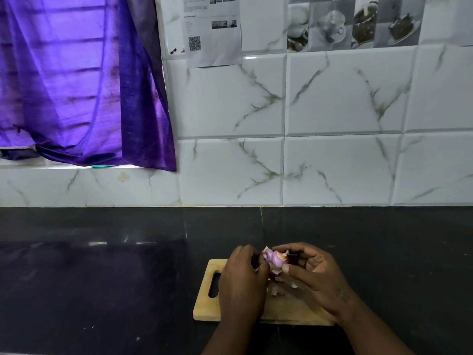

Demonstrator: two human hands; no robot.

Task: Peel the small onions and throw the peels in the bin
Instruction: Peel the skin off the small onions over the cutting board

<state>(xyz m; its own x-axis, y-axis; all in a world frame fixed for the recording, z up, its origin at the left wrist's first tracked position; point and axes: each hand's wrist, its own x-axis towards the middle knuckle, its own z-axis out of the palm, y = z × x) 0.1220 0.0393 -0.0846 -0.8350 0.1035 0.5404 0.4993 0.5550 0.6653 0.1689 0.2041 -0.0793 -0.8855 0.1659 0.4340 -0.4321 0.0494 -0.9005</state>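
A small purple onion (pixel 275 260) with loose pale skin is held between both hands, just above the far edge of a wooden cutting board (pixel 204 307). My left hand (pixel 243 280) curls around its left end, where a flap of peel sticks up. My right hand (pixel 320 275) pinches its right end between thumb and forefinger. A short dark object (pixel 292 255) shows by my right fingers; I cannot tell what it is. Several peel scraps (pixel 276 292) lie on the board under the hands. No bin is in view.
The board lies on a black stone counter (pixel 102 278) that runs to a white marble-patterned tiled wall (pixel 332 162). A purple curtain (pixel 76 85) hangs over a window at the far left. A printed sheet (pixel 212 29) is stuck on the tiles.
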